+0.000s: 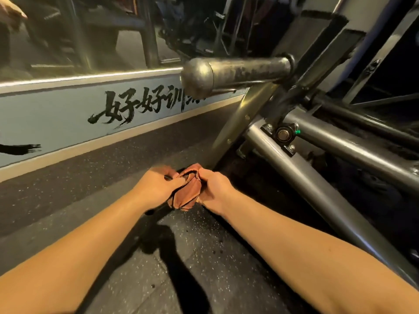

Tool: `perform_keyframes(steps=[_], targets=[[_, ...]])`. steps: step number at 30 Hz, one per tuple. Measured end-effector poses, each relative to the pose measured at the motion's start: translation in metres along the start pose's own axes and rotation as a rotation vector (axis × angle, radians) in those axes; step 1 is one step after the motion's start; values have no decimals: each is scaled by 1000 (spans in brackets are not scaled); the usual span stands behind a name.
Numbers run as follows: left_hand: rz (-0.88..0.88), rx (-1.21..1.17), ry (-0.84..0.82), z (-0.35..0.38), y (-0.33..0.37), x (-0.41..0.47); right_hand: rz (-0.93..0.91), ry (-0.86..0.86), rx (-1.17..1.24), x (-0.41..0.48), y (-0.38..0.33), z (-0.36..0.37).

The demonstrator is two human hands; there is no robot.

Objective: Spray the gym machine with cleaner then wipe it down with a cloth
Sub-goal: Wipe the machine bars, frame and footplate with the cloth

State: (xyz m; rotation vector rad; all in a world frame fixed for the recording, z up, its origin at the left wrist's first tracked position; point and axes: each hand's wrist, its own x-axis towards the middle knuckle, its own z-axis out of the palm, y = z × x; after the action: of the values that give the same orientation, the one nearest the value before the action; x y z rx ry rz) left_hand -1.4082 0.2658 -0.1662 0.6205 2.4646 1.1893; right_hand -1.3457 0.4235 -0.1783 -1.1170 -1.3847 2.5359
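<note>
An orange-brown cloth (189, 191) with dark edging is bunched between both hands, low in front of me above the floor. My left hand (158, 185) pinches its left side and my right hand (215, 189) grips its right side. The gym machine's grey steel frame (317, 189) rises to the right, with a thick worn metal weight peg (238, 72) jutting left above the hands. A bolted pivot bearing (283, 134) sits where the tubes meet. No spray bottle is in view.
A dark speckled rubber floor (192, 257) lies under my arms. A low blue wall panel with black brush lettering (127, 107) runs along the left, with a mirror above it. More dark equipment stands at the back.
</note>
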Motion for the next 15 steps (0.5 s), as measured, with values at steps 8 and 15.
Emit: perform_keyframes(steps=[8,15], targets=[[-182,-53,-159,-28,44,-20,165,63,35,-53,-21,20],[-197,-106,-247,-46,83,-48,209,154,71,-106,-40,33]])
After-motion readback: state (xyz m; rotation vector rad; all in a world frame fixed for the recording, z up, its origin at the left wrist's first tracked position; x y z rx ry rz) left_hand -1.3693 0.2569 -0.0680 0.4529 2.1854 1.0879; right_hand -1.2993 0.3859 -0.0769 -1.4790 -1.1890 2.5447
